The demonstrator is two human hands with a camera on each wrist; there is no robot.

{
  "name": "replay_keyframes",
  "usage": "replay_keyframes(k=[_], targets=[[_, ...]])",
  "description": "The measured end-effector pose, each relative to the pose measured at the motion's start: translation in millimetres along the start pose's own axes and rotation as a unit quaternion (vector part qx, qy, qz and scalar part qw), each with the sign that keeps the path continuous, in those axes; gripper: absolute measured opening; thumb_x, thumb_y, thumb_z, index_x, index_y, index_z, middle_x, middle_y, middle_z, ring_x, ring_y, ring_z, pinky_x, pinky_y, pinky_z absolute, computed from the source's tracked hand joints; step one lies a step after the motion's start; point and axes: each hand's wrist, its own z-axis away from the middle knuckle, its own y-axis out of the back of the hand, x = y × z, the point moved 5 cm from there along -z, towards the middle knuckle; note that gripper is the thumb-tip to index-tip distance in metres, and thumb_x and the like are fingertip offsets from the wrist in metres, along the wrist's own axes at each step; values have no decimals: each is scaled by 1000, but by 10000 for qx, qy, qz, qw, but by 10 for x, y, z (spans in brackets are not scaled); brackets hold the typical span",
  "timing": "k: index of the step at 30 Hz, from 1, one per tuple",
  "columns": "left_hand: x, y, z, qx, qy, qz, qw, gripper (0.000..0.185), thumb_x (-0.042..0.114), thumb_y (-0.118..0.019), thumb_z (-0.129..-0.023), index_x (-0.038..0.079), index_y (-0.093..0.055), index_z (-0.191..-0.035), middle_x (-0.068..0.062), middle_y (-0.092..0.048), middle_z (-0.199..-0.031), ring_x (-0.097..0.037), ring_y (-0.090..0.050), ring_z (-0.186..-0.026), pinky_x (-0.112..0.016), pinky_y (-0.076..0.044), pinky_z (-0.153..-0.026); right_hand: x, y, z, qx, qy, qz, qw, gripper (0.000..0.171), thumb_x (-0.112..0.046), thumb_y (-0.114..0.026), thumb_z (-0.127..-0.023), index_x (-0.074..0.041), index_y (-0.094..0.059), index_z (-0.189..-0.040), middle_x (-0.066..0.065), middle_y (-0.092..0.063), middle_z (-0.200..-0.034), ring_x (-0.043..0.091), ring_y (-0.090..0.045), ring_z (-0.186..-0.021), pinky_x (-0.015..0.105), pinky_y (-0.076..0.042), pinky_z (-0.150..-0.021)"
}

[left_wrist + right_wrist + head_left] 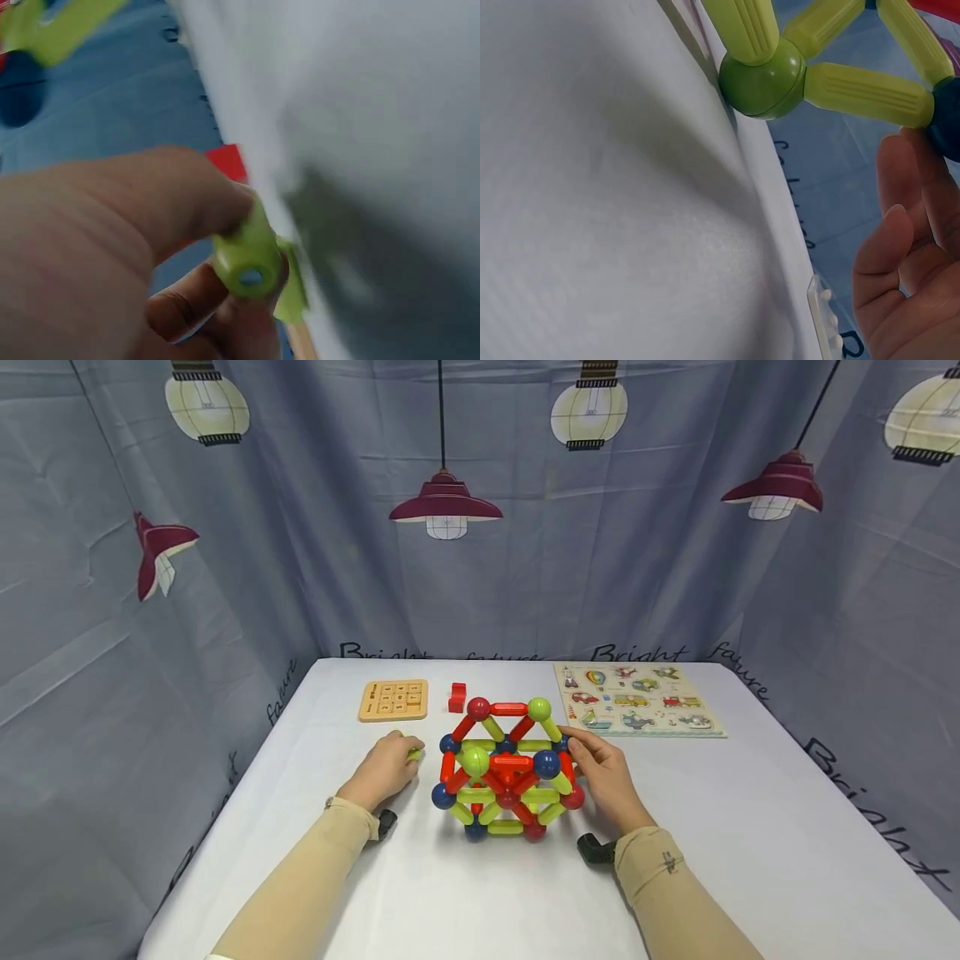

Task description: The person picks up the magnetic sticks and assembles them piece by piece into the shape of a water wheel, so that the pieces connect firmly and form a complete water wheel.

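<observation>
In the head view, a magnetic ball-and-rod structure (pixel 510 761) of red and lime green rods with red, blue and green balls stands mid-table. My right hand (pixel 606 777) holds its right side, thumb and index finger at a blue ball (pixel 561 744). From the right wrist, fingers (pixel 896 172) meet a blue ball (pixel 946 120), and a green ball (pixel 763 79) shows low on the structure. Left of the structure, my left hand (pixel 384 768) pinches a lime green rod (pixel 251 255) near the tabletop. Another lime green piece (pixel 291 283) shows just behind that rod.
Behind the left hand lies a wooden number puzzle (pixel 393 701), with a small red block (pixel 457 697) to its right. A picture peg board (pixel 637 700) lies at the back right. The white-covered table (pixel 450 910) ends at a grey-blue curtain (pixel 495 602).
</observation>
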Motion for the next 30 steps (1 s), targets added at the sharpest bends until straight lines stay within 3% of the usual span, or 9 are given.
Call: replay_keyframes(k=[2, 4, 6, 10, 14, 18, 23, 28, 30], targets=[[80, 107, 58, 237, 39, 514, 9984, 35, 6, -70, -91, 6, -71, -126, -11, -69, -109, -20, -61, -91, -39, -55, -85, -6, 3, 2, -20, 30, 2, 10000, 44, -45, -53, -106, -21, -63, -141, 12, -69, -125, 21, -67, -98, 27, -57, -79], [213, 250, 138, 467, 177, 1366, 9894, 36, 10, -72, -92, 8, -69, -128, -9, -70, -110, -19, -65, -94, -38, -57, -84, -13, -2, 6, -63, 58, 4, 10000, 43, -45, -53, -106, -20, -63, -141, 12, -69, -125, 22, -67, -96, 28, -58, -79], [393, 386, 206, 574, 274, 2387, 9690, 40, 15, -74, -92, 11, -66, -131, -9, -71, -111, -20, -69, -96, -36, -59, -83, -18, -2, 5, -86, 76, 27, 9999, 43, -45, -53, -106, -21, -63, -141, 12, -69, -125, 22, -67, -96, 28, -58, -79], [770, 526, 261, 162, 319, 3865, 9216, 57, 25, -80, -91, 17, -55, -142, -8, -71, -110, -20, -73, -95, -35, -61, -84, -28, 18, 4, -9, 57, 35, 10000, 43, -47, -53, -106, -23, -63, -141, 10, -69, -126, 23, -66, -98, 28, -57, -80], [952, 534, 237, -20, 492, 4196, 9064, 69, 29, -81, -90, 19, -46, -148, -8, -71, -110, -19, -73, -91, -36, -61, -84, -29, 20, 11, 27, 22, 12, 10000, 44, -47, -54, -105, -23, -62, -141, 10, -69, -127, 22, -66, -100, 27, -57, -80], [965, 486, 194, 15, 793, 4400, 8945, 74, 29, -82, -90, 17, -42, -151, -9, -73, -109, -21, -72, -83, -37, -61, -81, -14, -1, 28, -23, -16, -3, 10000, 45, -48, -53, -106, -22, -62, -142, 10, -68, -128, 22, -66, -100, 27, -57, -81], [969, 449, 143, -204, 872, 4691, 8786, 77, 31, -81, -91, 14, -39, -153, -13, -74, -112, -22, -72, -84, -34, -61, -80, 3, -2, 36, 8, -11, 2, 10000, 44, -48, -53, -105, -23, -62, -141, 9, -69, -129, 22, -66, -100, 27, -57, -81], [985, 430, 120, -490, 1079, 5215, 8450, 73, 32, -80, -92, 13, -42, -151, -17, -70, -121, -24, -73, -92, -34, -61, -82, -9, 11, 29, -23, 113, 13, 9999, 43, -47, -53, -106, -23, -63, -140, 9, -69, -127, 23, -66, -100, 28, -58, -79], [995, 415, 124, -615, 1104, 5336, 8362, 69, 31, -79, -92, 14, -43, -149, -19, -69, -121, -24, -73, -93, -34, -61, -82, -19, 20, 31, -29, 141, 3, 9999, 43, -47, -53, -106, -23, -63, -140, 10, -69, -127, 23, -66, -100, 28, -58, -79]])
